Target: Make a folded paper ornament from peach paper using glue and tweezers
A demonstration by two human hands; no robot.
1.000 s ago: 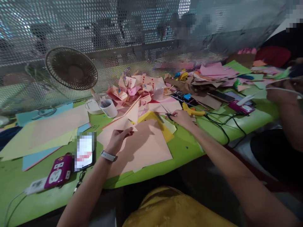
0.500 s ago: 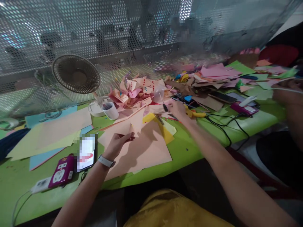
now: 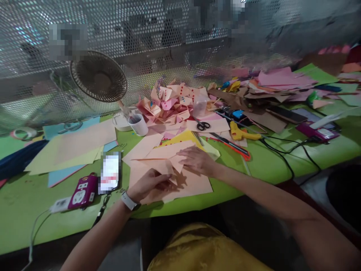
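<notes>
My left hand (image 3: 153, 184) is closed, thumb and fingers pinching the near end of a folded piece of peach paper (image 3: 160, 153). My right hand (image 3: 197, 161) lies over the right side of that piece, its fingers stretched out and touching the paper. A larger peach sheet (image 3: 194, 184) is spread beneath both hands. Beyond my right hand, black-handled scissors (image 3: 203, 126) lie on a strip of peach paper. Close by them is a utility knife (image 3: 231, 145) with an orange edge. Yellow paper (image 3: 180, 138) shows behind the folded piece.
At the back stand a fan (image 3: 98, 77), a white cup (image 3: 138, 125) and a heap of folded paper pieces (image 3: 169, 103). A yellow glue gun (image 3: 244, 132) with a black cable lies on the right. A phone (image 3: 110, 171) and a purple power bank (image 3: 83, 191) lie left.
My right hand has let go of the scissors and come back left onto the folded paper. My left hand has shifted slightly right and down, still pinching it. The view has turned rightward.
</notes>
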